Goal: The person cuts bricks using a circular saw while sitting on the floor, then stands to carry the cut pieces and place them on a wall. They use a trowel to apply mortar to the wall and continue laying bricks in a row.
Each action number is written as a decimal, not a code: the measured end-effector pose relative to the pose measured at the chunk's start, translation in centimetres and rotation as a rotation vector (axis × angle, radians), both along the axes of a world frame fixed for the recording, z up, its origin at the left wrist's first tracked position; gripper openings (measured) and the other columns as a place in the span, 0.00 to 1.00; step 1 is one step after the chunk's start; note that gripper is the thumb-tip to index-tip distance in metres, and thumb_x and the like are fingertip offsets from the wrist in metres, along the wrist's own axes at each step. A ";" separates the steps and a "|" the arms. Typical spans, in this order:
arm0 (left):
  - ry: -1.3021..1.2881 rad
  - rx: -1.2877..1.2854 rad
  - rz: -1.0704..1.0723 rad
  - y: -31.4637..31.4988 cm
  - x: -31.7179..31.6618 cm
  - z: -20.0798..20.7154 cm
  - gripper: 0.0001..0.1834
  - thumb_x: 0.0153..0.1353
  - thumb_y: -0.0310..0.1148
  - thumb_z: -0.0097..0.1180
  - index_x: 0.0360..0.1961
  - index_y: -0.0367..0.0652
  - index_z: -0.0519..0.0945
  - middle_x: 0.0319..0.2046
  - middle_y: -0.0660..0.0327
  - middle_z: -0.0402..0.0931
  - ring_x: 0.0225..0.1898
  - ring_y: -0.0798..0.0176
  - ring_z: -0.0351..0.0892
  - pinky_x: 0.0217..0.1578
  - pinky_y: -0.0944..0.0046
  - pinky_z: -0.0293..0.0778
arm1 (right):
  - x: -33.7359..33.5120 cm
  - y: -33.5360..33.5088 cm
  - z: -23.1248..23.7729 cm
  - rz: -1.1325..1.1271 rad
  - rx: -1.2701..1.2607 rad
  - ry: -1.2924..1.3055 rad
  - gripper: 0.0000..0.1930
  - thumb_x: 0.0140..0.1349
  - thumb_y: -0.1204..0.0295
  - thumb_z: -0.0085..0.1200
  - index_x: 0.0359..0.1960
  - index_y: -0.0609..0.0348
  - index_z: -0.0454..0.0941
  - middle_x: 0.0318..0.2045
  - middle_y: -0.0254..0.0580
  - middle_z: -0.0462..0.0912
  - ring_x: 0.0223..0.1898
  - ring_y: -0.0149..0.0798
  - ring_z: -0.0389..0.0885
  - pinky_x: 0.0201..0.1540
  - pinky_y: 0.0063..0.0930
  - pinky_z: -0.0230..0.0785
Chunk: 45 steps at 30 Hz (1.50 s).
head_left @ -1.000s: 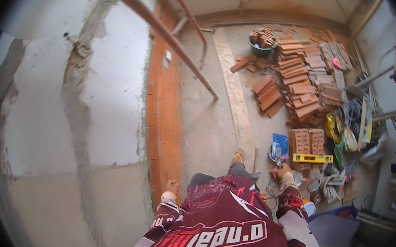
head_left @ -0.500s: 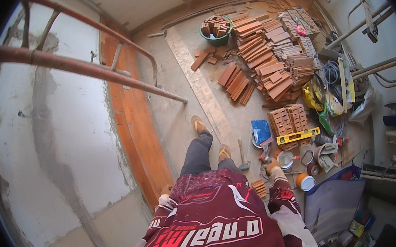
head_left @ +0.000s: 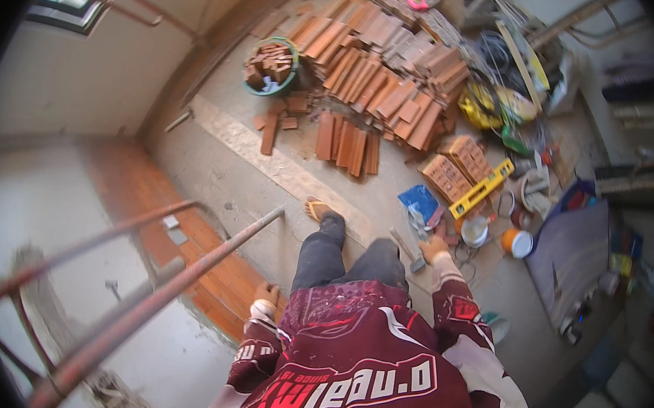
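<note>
My right hand (head_left: 434,249) is closed around what looks like the handle of a trowel (head_left: 422,227), whose greyish metal part points away from me. Just beyond it lies a crumpled blue piece (head_left: 419,203). A hammer (head_left: 403,245) with a wooden handle rests on the floor beside this hand, its dark head close to my wrist. At my left side hangs my left hand (head_left: 266,293), fingers loosely curled; whether anything is in them is too small to tell.
Stacked reddish tiles (head_left: 386,76) cover the far floor, near a green tub (head_left: 271,65) of broken pieces. A yellow level (head_left: 483,189) leans on hollow bricks (head_left: 456,169). White pail (head_left: 474,230) and orange pail (head_left: 517,242) stand right. A rusty scaffold pipe (head_left: 168,299) crosses the left foreground.
My view has turned left, bringing a window in at the upper left. My right hand and the trowel have shifted left, away from the white pail. My left hand shows more fully.
</note>
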<state>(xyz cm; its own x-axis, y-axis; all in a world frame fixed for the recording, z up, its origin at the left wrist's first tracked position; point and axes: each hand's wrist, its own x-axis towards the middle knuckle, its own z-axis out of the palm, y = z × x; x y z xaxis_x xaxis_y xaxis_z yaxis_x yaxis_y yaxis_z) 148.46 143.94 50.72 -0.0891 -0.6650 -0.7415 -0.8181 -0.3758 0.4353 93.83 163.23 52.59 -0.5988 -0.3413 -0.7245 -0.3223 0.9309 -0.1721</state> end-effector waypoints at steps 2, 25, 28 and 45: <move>0.128 0.030 0.047 -7.2 -4.2 3.4 0.10 0.58 0.32 0.56 0.36 0.35 0.78 0.24 0.57 0.79 0.24 0.65 0.76 0.25 0.65 0.72 | 0.8 -2.0 -1.1 -0.190 -0.149 0.004 0.24 0.51 0.55 0.56 0.42 0.62 0.78 0.44 0.60 0.79 0.47 0.57 0.77 0.50 0.43 0.69; -0.365 0.545 -0.312 -4.4 -18.6 -2.7 0.54 0.48 0.58 0.62 0.67 0.35 0.52 0.59 0.35 0.63 0.61 0.40 0.64 0.61 0.56 0.61 | -1.5 -13.6 -28.6 -0.240 0.292 -0.202 0.24 0.56 0.72 0.46 0.57 0.59 0.64 0.55 0.63 0.68 0.57 0.61 0.69 0.60 0.46 0.62; -0.330 0.541 -0.380 -3.0 -17.4 -6.8 0.53 0.50 0.55 0.62 0.68 0.37 0.50 0.59 0.36 0.63 0.60 0.39 0.65 0.59 0.55 0.63 | 0.1 -13.6 -33.8 -0.248 0.305 -0.201 0.22 0.57 0.72 0.44 0.55 0.61 0.65 0.54 0.65 0.69 0.54 0.62 0.71 0.58 0.47 0.63; -0.244 0.459 -0.289 -3.7 -12.0 -13.0 0.43 0.52 0.46 0.62 0.65 0.37 0.59 0.56 0.37 0.67 0.59 0.41 0.67 0.58 0.55 0.64 | 3.1 -22.6 -43.7 -0.156 -0.211 0.136 0.42 0.52 0.61 0.60 0.66 0.56 0.53 0.57 0.61 0.63 0.58 0.60 0.63 0.60 0.47 0.58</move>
